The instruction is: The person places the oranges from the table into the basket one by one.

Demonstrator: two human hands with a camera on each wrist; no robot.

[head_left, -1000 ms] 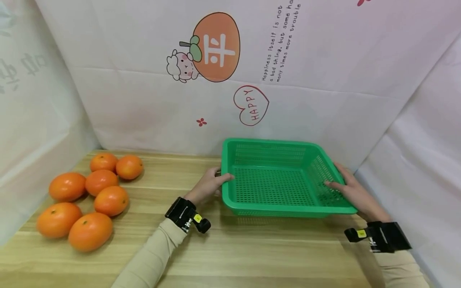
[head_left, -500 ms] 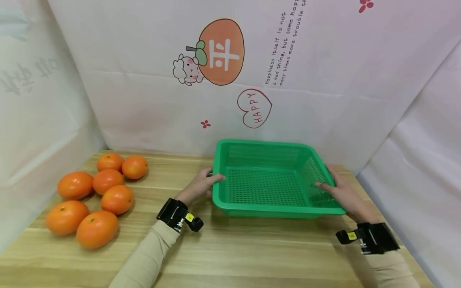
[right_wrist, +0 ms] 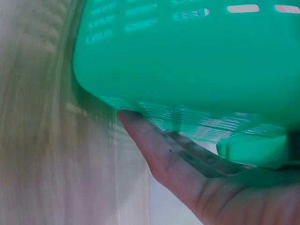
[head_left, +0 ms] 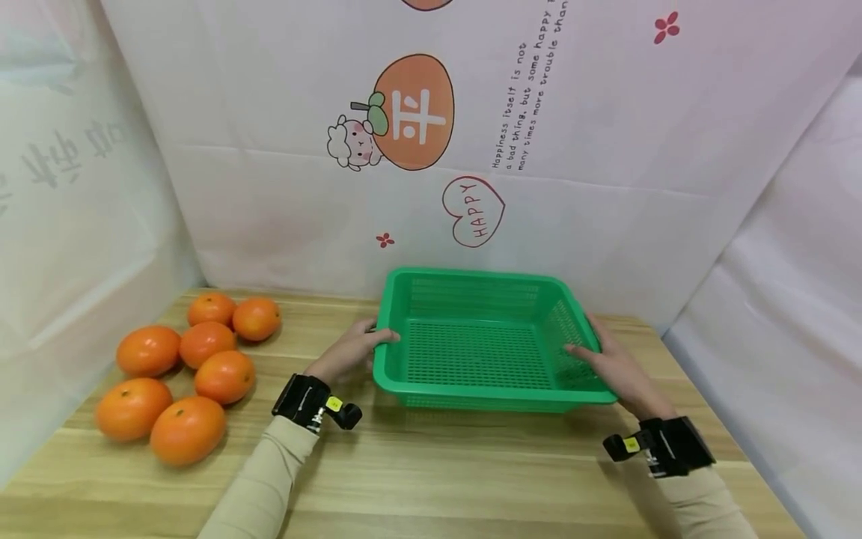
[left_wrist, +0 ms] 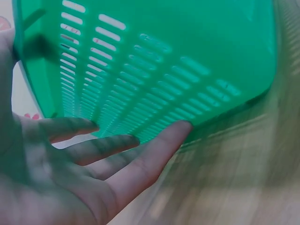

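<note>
A shallow green plastic basket (head_left: 478, 352) with slotted walls and a mesh bottom is held between both hands, close over the wooden table. My left hand (head_left: 346, 352) grips its left side, thumb hooked over the rim. In the left wrist view, the fingers (left_wrist: 147, 164) of that hand extend along the slotted outer wall. On the opposite side my right hand (head_left: 622, 370) holds the rim, its thumb inside. Its fingers (right_wrist: 159, 147) reach under the wall's lower edge in the right wrist view. Nothing lies in the basket.
Several oranges (head_left: 188, 430) sit in a loose cluster on the left of the wooden table (head_left: 431, 479). A white printed cloth (head_left: 283, 217) hangs right behind the basket, and plain white cloth (head_left: 795, 299) closes off the right side.
Both hands have carried the basket leftward, nearer the oranges. The head view has shifted slightly. The oranges keep their places on the table.
</note>
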